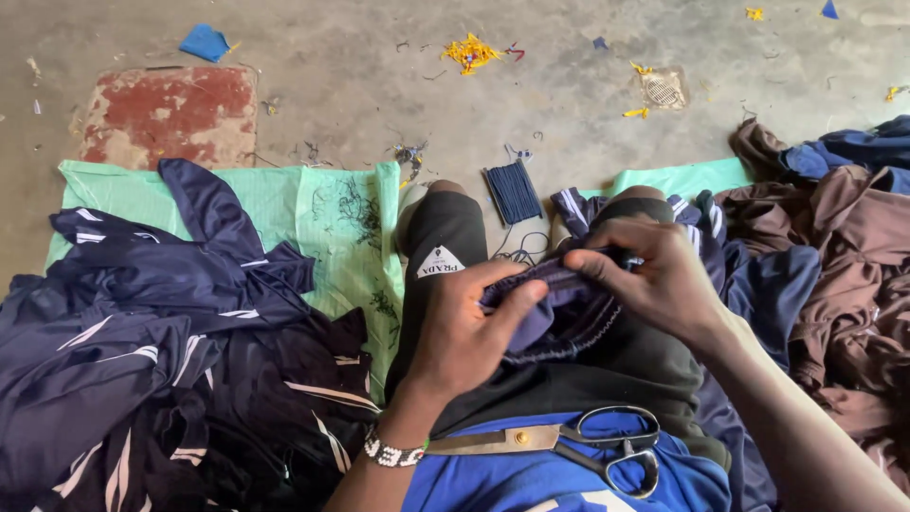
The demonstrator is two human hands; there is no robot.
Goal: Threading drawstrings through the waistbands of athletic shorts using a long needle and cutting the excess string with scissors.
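Scissors [569,446] lie idle on the lap, nearest the camera. Just above them the left hand [464,332] and right hand [659,280] both pinch the seam of a navy garment [559,318] held over the knees, fingers clenched on the cloth. The step looks like working along the waistband; the next move needs a careful regrip. Beyond lies a blue cord bundle [513,192] on the floor [379,66].

Bare concrete floor [379,85] carries a green cloth [322,213], heaped navy garments [161,322], brown fabric [853,256], and scattered scraps [471,51].
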